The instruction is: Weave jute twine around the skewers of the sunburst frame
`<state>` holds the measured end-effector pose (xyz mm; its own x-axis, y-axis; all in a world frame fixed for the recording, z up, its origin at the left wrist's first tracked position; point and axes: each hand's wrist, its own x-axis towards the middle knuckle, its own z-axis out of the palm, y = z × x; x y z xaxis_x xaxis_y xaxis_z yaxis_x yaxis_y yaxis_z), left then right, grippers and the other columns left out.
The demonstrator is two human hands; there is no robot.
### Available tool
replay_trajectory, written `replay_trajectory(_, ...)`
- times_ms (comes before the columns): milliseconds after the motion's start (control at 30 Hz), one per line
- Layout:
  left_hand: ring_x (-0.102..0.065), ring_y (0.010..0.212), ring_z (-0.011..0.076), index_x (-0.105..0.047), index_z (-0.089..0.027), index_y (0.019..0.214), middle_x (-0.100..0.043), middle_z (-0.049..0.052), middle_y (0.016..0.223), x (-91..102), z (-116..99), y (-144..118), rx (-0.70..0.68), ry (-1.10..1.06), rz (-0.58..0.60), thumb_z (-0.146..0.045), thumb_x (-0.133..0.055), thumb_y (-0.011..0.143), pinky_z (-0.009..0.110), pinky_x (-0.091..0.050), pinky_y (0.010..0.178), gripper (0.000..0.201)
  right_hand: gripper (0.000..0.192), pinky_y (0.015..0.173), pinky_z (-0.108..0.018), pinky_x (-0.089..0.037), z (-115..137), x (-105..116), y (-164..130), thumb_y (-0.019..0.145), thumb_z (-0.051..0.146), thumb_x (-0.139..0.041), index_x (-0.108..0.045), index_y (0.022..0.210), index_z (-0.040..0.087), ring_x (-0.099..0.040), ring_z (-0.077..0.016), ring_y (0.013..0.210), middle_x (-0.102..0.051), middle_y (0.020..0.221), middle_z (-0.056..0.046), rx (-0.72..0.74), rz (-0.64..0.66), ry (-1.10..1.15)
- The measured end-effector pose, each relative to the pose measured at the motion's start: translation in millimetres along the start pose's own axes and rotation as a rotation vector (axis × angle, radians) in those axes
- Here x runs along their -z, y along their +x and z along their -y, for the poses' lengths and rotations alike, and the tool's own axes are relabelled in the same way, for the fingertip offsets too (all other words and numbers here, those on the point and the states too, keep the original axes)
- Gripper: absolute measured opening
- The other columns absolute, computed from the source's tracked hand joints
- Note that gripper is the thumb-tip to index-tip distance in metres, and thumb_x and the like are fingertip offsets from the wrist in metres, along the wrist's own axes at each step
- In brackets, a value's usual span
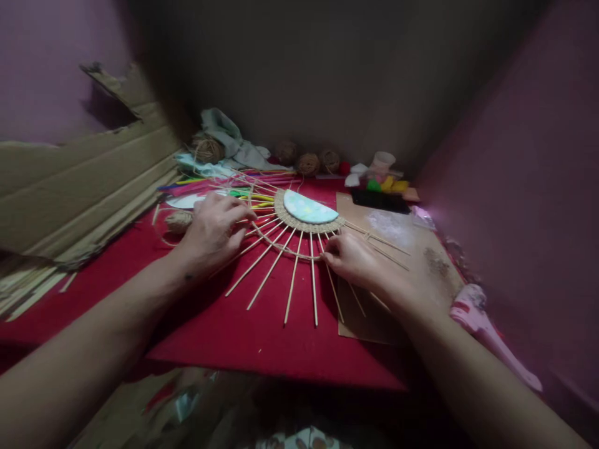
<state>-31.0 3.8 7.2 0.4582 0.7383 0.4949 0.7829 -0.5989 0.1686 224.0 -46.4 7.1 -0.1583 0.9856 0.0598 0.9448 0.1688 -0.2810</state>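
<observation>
Right hand [353,255] pinches one twine strand [304,256]; the left hand [215,227] curls at its left stretch, whether pinching I cannot tell. One woven half-round [281,209], bearing one pale-blue half-disc [309,208], sits between and beyond them over one red table [234,340], at least eight sticks [268,275] fanning out. Four twine balls [208,149] line the back; a fifth ball [178,221] lies beside the left hand.

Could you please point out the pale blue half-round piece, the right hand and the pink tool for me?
Pale blue half-round piece [309,208]: head view, middle of its face.
Right hand [352,255]: head view, back of the hand.
Pink tool [496,344]: head view, its long, narrow part.
</observation>
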Motion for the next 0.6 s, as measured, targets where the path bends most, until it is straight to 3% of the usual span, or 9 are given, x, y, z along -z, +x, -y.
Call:
replay_trajectory(67,-0.052,0.100,0.0252,-0.065,-0.019,0.089,-0.065,0.008,0.100,0.9,-7.1,-1.3,-0.026,-0.063,-0.017,-0.023,-0.047,0.082,0.043,-0.037,0.091,0.019,0.018,0.054,-0.030,-0.028,-0.7,-1.4,0.4,0.076,0.021,-0.054,-0.060,0.059,0.017,-0.043,-0.0146,0.058,-0.053,0.061,-0.005,0.009,0.019,0.023)
replay_trajectory(167,-0.054,0.090,0.0213,-0.065,-0.017,0.087,-0.065,0.006,0.090,3.5,-20.6,-3.0,-0.052,-0.198,0.047,-0.023,-0.048,0.083,0.037,-0.040,0.085,0.018,0.016,0.059,-0.030,-0.033,-1.5,0.4,-0.8,0.076,0.017,-0.052,-0.063,0.064,0.017,-0.048,-0.0162,0.063,-0.057,0.065,-0.006,0.031,0.021,0.084)
replay_trajectory(300,-0.052,0.083,0.0180,-0.067,-0.018,0.084,-0.063,0.004,0.081,5.1,-37.2,-7.0,-0.083,-0.329,0.166,-0.024,-0.050,0.083,0.033,-0.040,0.080,0.018,0.018,0.068,-0.030,-0.039,-1.3,16.8,-7.3,0.075,0.011,-0.050,-0.069,0.075,0.015,-0.054,-0.0182,0.076,-0.062,0.081,-0.009,-0.017,-0.122,0.173)
replay_trajectory(367,-0.052,0.083,0.0173,-0.067,-0.019,0.084,-0.063,0.003,0.081,3.4,-43.0,-8.2,-0.120,-0.361,0.216,-0.023,-0.051,0.083,0.032,-0.040,0.080,0.017,0.018,0.068,-0.029,-0.039,-1.1,28.1,-12.8,0.075,0.011,-0.051,-0.068,0.075,0.015,-0.056,-0.0176,0.075,-0.064,0.079,-0.007,-0.064,-0.166,0.233)
replay_trajectory(467,-0.051,0.084,0.0178,-0.068,-0.020,0.084,-0.064,0.003,0.081,-2.1,-50.9,-7.3,-0.161,-0.328,0.263,-0.022,-0.053,0.083,0.033,-0.038,0.078,0.016,0.018,0.064,-0.028,-0.040,-0.9,39.0,-22.6,0.074,0.010,-0.051,-0.068,0.074,0.016,-0.057,-0.0160,0.069,-0.065,0.072,-0.004,-0.099,-0.164,0.330)
replay_trajectory(600,-0.050,0.081,0.0198,-0.071,-0.022,0.088,-0.062,0.004,0.078,-12.3,-66.2,-4.8,-0.204,-0.126,0.291,-0.025,-0.052,0.085,0.035,-0.035,0.074,0.019,0.019,0.063,-0.028,-0.041,-4.1,34.5,-31.3,0.074,0.009,-0.051,-0.069,0.076,0.016,-0.057,-0.0153,0.065,-0.066,0.070,-0.003,-0.125,-0.177,0.364)
